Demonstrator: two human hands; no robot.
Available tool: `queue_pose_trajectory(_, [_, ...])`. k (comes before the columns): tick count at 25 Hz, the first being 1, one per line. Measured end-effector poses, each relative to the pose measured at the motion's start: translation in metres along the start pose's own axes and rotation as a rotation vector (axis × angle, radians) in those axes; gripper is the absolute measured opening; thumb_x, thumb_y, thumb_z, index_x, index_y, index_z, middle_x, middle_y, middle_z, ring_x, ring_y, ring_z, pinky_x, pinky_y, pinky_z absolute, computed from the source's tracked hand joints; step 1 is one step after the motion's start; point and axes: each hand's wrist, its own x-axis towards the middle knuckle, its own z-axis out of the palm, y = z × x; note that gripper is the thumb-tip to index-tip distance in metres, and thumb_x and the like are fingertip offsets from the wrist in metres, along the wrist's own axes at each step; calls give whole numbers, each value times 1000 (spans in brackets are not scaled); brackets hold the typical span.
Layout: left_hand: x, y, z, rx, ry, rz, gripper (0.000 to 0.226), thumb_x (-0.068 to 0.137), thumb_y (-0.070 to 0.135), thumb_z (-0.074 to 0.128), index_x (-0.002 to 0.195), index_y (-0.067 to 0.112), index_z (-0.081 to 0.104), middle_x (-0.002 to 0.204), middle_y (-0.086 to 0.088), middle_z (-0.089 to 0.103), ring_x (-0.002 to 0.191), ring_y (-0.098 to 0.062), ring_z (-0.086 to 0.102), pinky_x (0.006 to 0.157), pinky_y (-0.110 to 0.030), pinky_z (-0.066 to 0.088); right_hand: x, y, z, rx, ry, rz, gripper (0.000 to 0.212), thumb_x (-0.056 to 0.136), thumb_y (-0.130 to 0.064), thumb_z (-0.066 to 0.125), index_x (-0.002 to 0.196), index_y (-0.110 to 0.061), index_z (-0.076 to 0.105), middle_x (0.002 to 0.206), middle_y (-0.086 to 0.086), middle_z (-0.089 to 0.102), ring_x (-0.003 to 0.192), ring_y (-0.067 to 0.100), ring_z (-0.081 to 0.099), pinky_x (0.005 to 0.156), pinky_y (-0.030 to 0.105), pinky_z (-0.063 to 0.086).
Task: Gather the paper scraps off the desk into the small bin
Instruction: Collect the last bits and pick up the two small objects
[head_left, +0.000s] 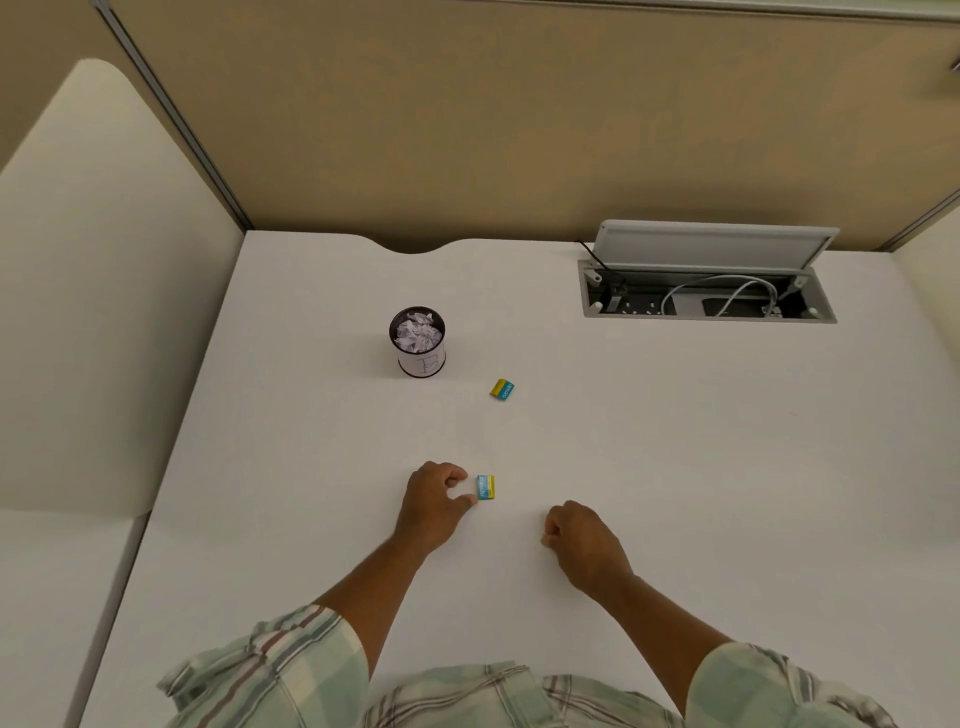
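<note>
Left hand (434, 501) beside near eraser (486, 487), far eraser (502, 389) near bin (418, 343)

Not much to read here tbh. The small bin (418, 343) has a white paper label wrapped round its side with a single handwritten letter on it, looks like a capital "B" in thin pen strokes. The two little blue-and-yellow packets both carry white print on the blue part, but it's too small and blurry to make out: on the far packet (502, 389) the word runs slantwise along the blue strip, and on the near packet (486, 487), right at the fingertips of the left hand (434, 500), it runs sideways up the blue face.
</note>
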Motion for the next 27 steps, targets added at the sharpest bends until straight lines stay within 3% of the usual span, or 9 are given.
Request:
queue_pose_trajectory(4, [-2, -4, 1, 121, -34, 47, 41, 80, 22, 83, 118, 22, 66, 113, 4, 57, 110, -17, 56, 97, -31, 51, 10, -19, -13, 189, 32, 48, 16, 90, -22, 68, 76, -23, 60, 85, -5, 65, 80, 15, 61, 69, 30, 51])
queue_pose_trajectory(7, [-3, -6, 0, 413, -1, 133, 56, 82, 38, 79, 132, 29, 56, 128, 3, 52, 119, -18, 49, 100, -29, 46, 38, -60, -43, 374, 125, -3, 19, 86, -25, 76, 71, -28, 64, 71, -13, 65, 69, 4, 61, 60, 13, 43])
queue_pose_trajectory(12, [0, -20, -1, 656, 20, 195, 77, 90, 58, 62, 155, 30, 31, 166, -3, 20, 150, -26, 23, 120, -40, 28, 101, -144, -101, 502, 259, -163, 11, 91, -26, 72, 80, -26, 69, 78, -18, 68, 74, -3, 62, 64, 5, 41])
queue_pose_trajectory(20, [3, -31, 5, 653, 6, 175, 79, 92, 60, 55, 158, 31, 20, 170, 0, 4, 155, -26, 12, 123, -41, 21, 169, -221, -142, 339, 255, -221, 18, 95, -12, 58, 93, -14, 76, 95, 1, 75, 87, 16, 67, 65, 17, 44])
queue_pose_trajectory(23, [3, -33, 5, 646, 13, 187, 79, 92, 59, 56, 157, 31, 22, 170, 0, 5, 155, -26, 13, 123, -41, 21, 178, -227, -145, 313, 262, -209, 16, 92, -11, 61, 89, -15, 76, 91, 3, 76, 84, 18, 68, 67, 21, 48])
queue_pose_trajectory(27, [2, -31, 4, 630, 15, 176, 78, 91, 59, 58, 156, 31, 24, 170, 1, 7, 155, -25, 13, 123, -41, 21, 184, -223, -148, 345, 289, -183, 11, 87, -11, 68, 80, -20, 70, 80, -4, 71, 76, 11, 64, 57, 16, 43])
